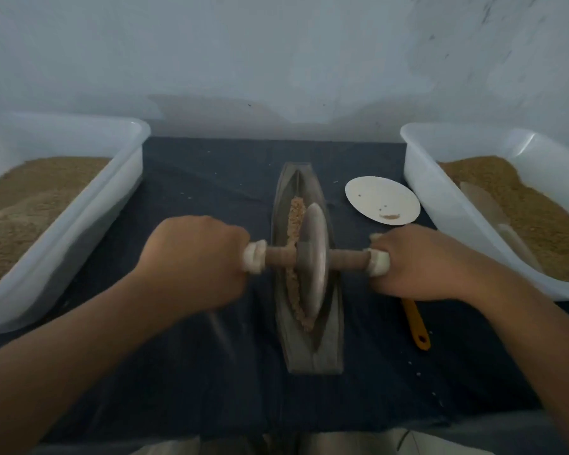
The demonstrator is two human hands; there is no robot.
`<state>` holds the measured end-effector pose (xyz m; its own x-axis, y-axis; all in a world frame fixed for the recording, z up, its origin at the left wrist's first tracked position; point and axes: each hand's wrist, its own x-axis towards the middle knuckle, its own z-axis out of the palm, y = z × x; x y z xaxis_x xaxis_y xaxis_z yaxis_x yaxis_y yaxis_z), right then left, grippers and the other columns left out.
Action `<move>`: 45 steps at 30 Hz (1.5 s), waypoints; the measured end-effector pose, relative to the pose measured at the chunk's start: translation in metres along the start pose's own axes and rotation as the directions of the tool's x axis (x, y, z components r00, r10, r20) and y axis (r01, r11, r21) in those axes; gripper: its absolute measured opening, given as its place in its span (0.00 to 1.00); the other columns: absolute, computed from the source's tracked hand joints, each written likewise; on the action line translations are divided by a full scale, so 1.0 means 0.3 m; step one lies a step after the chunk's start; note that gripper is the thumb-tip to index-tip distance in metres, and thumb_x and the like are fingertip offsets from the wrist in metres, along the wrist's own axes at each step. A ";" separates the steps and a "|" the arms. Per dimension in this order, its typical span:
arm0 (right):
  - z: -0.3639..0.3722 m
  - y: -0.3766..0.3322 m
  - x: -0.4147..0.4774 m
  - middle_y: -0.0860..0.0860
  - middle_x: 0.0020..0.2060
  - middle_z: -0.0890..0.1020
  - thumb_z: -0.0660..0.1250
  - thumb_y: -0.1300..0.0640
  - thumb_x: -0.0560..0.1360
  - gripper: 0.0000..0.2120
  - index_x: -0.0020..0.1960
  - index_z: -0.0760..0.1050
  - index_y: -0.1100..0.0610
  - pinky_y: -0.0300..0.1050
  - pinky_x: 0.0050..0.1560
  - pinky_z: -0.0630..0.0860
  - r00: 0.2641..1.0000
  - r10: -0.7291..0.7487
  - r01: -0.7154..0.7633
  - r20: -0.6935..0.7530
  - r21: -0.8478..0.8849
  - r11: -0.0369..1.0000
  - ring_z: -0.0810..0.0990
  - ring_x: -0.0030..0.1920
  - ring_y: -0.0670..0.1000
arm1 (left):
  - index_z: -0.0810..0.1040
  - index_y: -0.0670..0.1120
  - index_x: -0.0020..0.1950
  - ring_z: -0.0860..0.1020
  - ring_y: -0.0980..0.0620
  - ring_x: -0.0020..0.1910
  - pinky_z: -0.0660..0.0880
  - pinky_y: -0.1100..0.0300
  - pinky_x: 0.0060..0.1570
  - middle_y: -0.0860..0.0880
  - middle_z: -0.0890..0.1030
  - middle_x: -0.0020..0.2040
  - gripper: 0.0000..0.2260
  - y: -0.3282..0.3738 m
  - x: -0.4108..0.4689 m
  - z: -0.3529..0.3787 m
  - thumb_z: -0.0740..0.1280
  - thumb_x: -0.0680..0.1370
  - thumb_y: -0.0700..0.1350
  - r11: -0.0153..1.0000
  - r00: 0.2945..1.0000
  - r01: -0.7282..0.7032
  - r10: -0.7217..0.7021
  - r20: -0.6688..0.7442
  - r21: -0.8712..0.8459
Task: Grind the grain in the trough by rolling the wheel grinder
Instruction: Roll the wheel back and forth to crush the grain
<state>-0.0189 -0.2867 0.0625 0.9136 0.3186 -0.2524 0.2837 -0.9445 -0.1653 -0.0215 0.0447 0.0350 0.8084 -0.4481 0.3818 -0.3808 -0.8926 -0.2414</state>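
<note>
A long boat-shaped grey trough [326, 349] lies lengthwise on the dark cloth in the middle. A strip of tan grain [295, 215] runs along its groove. The grey wheel grinder [316, 257] stands upright in the groove about halfway along, with a wooden axle through it. My left hand [194, 261] grips the left end of the axle, which is wrapped in white. My right hand [421, 261] grips the wrapped right end.
A white tub [79, 224] of brown grain sits at the left, another white tub [440, 205] at the right. A small white plate [381, 198] with a few crumbs lies right of the trough. An orange handle [416, 323] lies below my right hand.
</note>
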 end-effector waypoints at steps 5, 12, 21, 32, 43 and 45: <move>-0.015 0.011 0.166 0.46 0.27 0.80 0.66 0.40 0.69 0.12 0.33 0.77 0.47 0.43 0.30 0.69 0.972 0.085 -0.110 -0.217 -0.106 0.988 0.78 0.29 0.45 | 0.69 0.52 0.29 0.69 0.52 0.24 0.64 0.63 0.27 0.56 0.71 0.25 0.15 -0.043 0.151 0.102 0.64 0.70 0.60 0.986 0.979 0.167 -0.162 0.123 -0.030; -0.101 -0.023 0.267 0.47 0.32 0.80 0.66 0.43 0.73 0.11 0.36 0.76 0.48 0.50 0.38 0.80 0.944 0.079 -0.159 -0.321 -0.231 0.960 0.79 0.33 0.50 | 0.77 0.50 0.35 0.77 0.49 0.33 0.73 0.57 0.34 0.51 0.79 0.34 0.14 -0.063 0.257 0.122 0.63 0.73 0.58 0.942 0.917 0.302 -0.245 0.316 -0.147; -0.006 -0.001 0.113 0.45 0.27 0.78 0.67 0.41 0.70 0.12 0.32 0.75 0.47 0.41 0.28 0.66 0.977 0.062 -0.094 -0.202 -0.150 0.984 0.77 0.28 0.43 | 0.73 0.52 0.31 0.73 0.54 0.27 0.64 0.61 0.27 0.55 0.74 0.27 0.18 -0.039 0.090 0.094 0.61 0.73 0.63 0.969 0.959 0.190 -0.149 0.241 -0.157; -0.075 -0.012 0.189 0.47 0.31 0.81 0.68 0.43 0.71 0.09 0.36 0.77 0.47 0.44 0.31 0.70 0.987 0.087 -0.110 -0.138 -0.171 0.979 0.80 0.33 0.46 | 0.77 0.52 0.36 0.77 0.52 0.34 0.71 0.58 0.32 0.54 0.79 0.35 0.10 -0.076 0.204 0.087 0.64 0.69 0.57 0.969 0.921 0.169 -0.090 0.380 -0.180; -0.070 0.008 0.281 0.46 0.29 0.79 0.66 0.41 0.68 0.12 0.33 0.76 0.48 0.43 0.30 0.71 0.940 0.076 -0.153 -0.332 -0.214 0.965 0.78 0.30 0.48 | 0.76 0.48 0.36 0.77 0.48 0.33 0.74 0.56 0.35 0.51 0.78 0.34 0.14 -0.078 0.268 0.119 0.63 0.71 0.59 0.956 0.917 0.264 -0.207 0.341 -0.127; -0.072 0.013 0.323 0.46 0.29 0.79 0.62 0.40 0.70 0.14 0.33 0.77 0.48 0.43 0.30 0.71 0.913 0.107 -0.199 -0.394 -0.199 0.960 0.78 0.30 0.49 | 0.75 0.48 0.36 0.76 0.47 0.33 0.73 0.55 0.36 0.51 0.77 0.35 0.15 -0.081 0.353 0.115 0.64 0.71 0.60 0.962 0.925 0.265 -0.232 0.303 -0.071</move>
<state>0.0770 -0.2613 0.0580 0.9791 0.1579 0.1279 0.1483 -0.9856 0.0813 0.0889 0.0208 0.0504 0.9715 -0.1922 0.1390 -0.1844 -0.9805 -0.0675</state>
